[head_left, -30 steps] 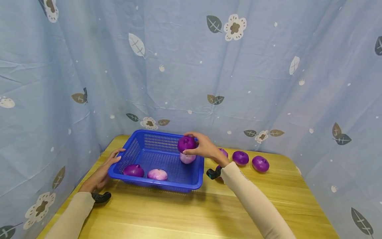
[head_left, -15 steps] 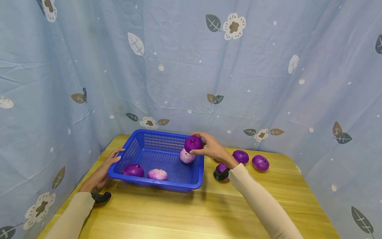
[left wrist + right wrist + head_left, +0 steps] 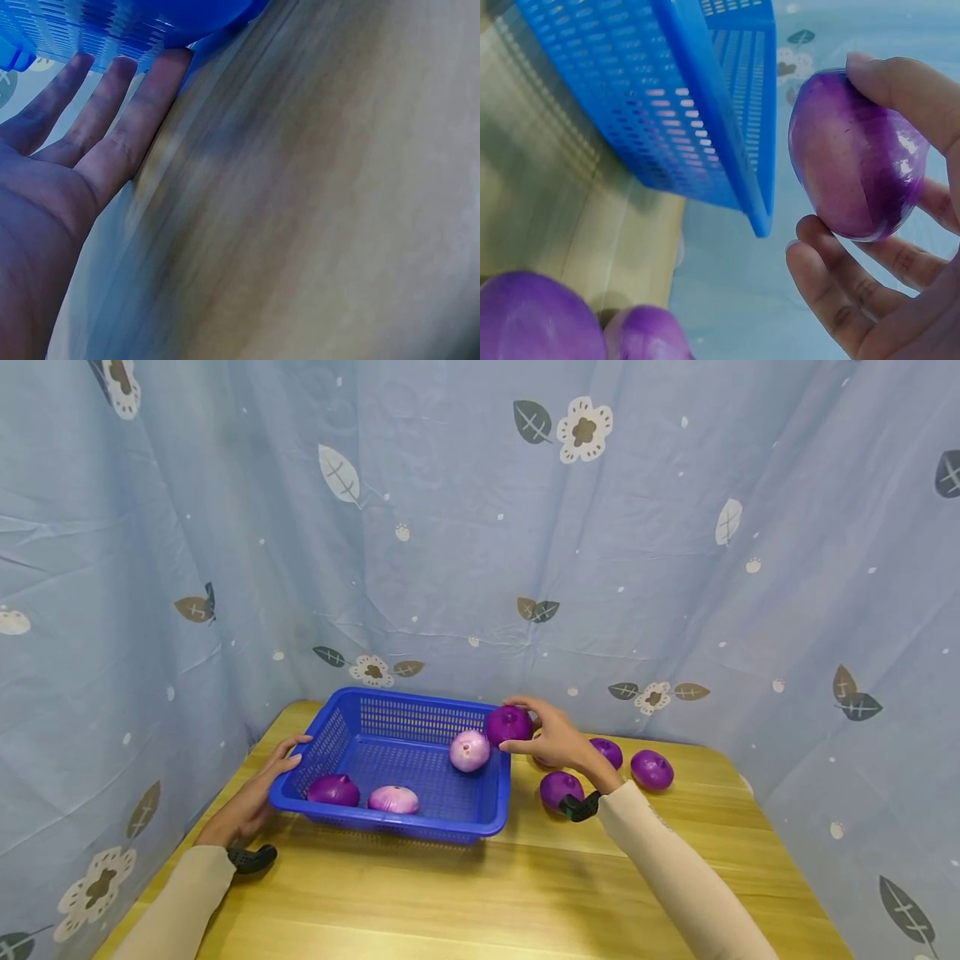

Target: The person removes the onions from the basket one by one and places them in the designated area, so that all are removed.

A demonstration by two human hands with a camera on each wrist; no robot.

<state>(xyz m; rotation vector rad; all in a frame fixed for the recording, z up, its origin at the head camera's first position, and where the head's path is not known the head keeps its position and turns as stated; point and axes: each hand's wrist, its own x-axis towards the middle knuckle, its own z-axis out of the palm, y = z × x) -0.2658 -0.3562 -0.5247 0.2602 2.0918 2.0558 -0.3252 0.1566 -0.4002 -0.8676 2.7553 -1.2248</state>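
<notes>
My right hand (image 3: 558, 737) pinches a deep purple onion (image 3: 509, 726) between thumb and fingers, just over the right rim of a blue plastic basket (image 3: 405, 697). In the right wrist view this onion (image 3: 859, 154) is apart from the basket wall (image 3: 645, 112). My left hand (image 3: 262, 785) is at the basket's left side; in the left wrist view its fairly straight fingers (image 3: 124, 142) touch the outer wall. Inside the basket are a pale pink onion (image 3: 469, 751) at the right, a purple onion (image 3: 333, 790) at the front left, and another pink onion (image 3: 393, 799) beside it.
Right of the basket, on the wooden table (image 3: 420, 902), lie purple onions: one near the wrist (image 3: 561, 790), one partly behind the forearm (image 3: 608, 752), and one farther right (image 3: 652, 770). Another is mostly hidden by my right hand. A blue patterned curtain (image 3: 450, 527) surrounds the table.
My right hand has moved right with the purple onion, from above the pink onion inside the basket to over the right rim. The left hand stays on the basket, which has not moved.
</notes>
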